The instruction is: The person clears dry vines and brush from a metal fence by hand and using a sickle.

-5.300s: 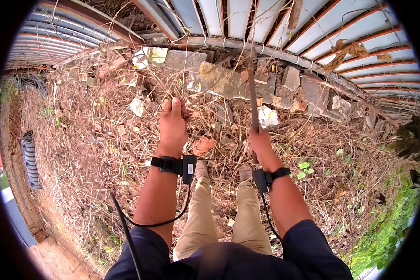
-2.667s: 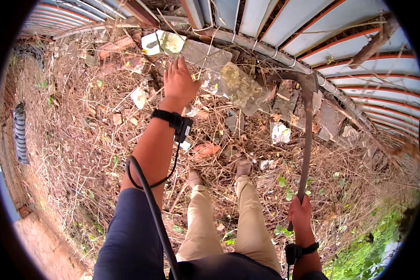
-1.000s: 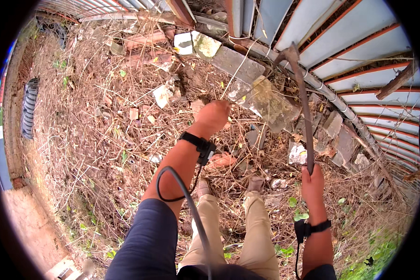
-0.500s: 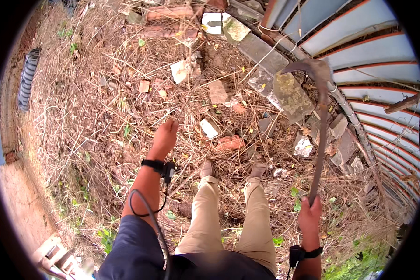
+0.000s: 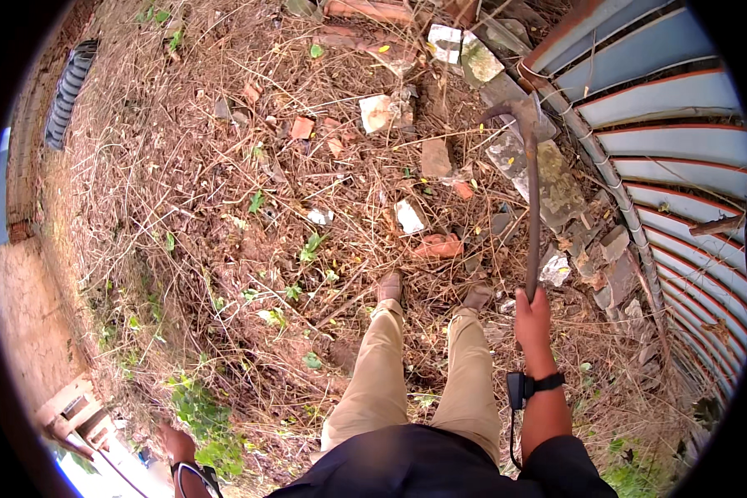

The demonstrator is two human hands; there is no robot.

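My right hand (image 5: pixel 533 319) is wrapped around the lower end of a long dark handle. The handle belongs to a hooked-blade tool (image 5: pixel 533 195), raised upright in front of me. Its head (image 5: pixel 519 112) has a thin curved point toward the left and a broader side toward the right, over the mossy stone slabs (image 5: pixel 556 178). Far out at the lower left is my left hand (image 5: pixel 177 444), beside a patch of green leaves (image 5: pixel 203 423). Its fingers blend into the background, so their shape is unclear.
Dry stalks and twigs cover the ground. Among them lie a white block (image 5: pixel 409 217), a reddish brick piece (image 5: pixel 438 246) and several other stones. Stacked curved tiles (image 5: pixel 664 149) with a pole (image 5: pixel 589 145) line the right. A ribbed grey roll (image 5: pixel 68 95) stands far left.
My left hand has swung from the middle back to the lower left. My right hand and the tool have moved up the picture and to the left. The view has shifted left.
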